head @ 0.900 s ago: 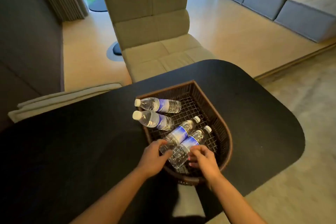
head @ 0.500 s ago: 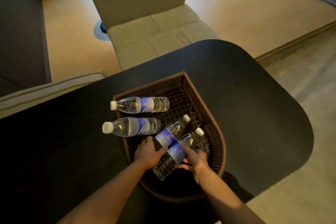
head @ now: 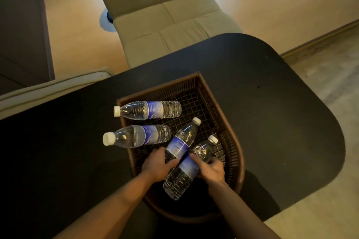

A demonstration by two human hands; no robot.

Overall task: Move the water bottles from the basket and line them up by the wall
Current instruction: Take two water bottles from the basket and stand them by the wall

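A brown wicker basket [head: 236, 137] sits on the black table [head: 272, 103]. It holds several clear water bottles with blue labels and white caps. Two bottles lie across its left rim, a far one [head: 149, 110] and a nearer one [head: 138, 135], caps pointing left. My left hand [head: 158, 165] is closed around the lower part of a slanted bottle [head: 183, 139]. My right hand [head: 210, 169] grips the neighbouring slanted bottle [head: 184, 174], whose base tilts toward me.
A beige padded chair [head: 165, 15] stands beyond the table's far edge. A dark wall panel [head: 21, 25] rises at the left, with a light cushioned bench edge [head: 50, 87] below it. Bare floor lies to the right.
The view has tilted down and closer to the basket. Both hands have closed more firmly on the two slanted bottles, which have risen slightly at their bases.
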